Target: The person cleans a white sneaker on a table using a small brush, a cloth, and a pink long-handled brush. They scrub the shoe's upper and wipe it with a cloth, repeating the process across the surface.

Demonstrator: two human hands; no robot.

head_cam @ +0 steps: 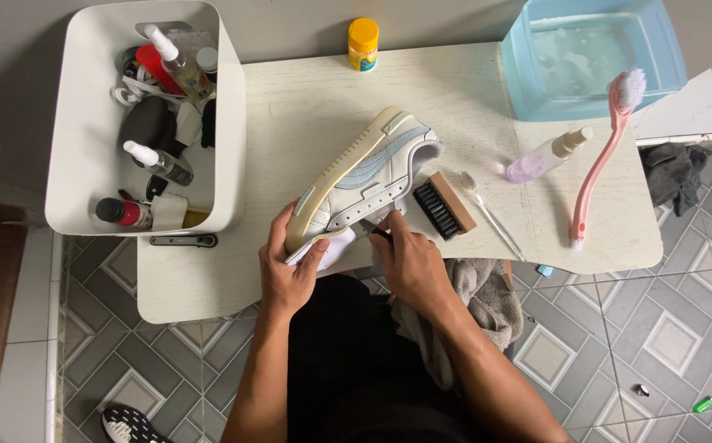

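White table (290, 271): your left hand (286, 271) clamps the sneaker (368, 176); right-hand fingers (393, 230) pinch a small tool (376, 230). A slip could knock the brush (444, 205) at three o'clock.

Sneakers: one (370, 179), held on its side between both grips.
Hands: two, left (288, 267) and right (409, 261).
Brushes: three are counted right of the grips: one wooden block brush (444, 206), one clear toothbrush (491, 215), one long pink brush (600, 152).
Spray bottles: one lilac (549, 153) right of the grips; two more seen in the bin.
Bins: one white (85, 123), left of the grips.
Basins: one blue (592, 51).
Yellow-capped jars: one (363, 43).
Grey towels: one (487, 299), below the right grip.
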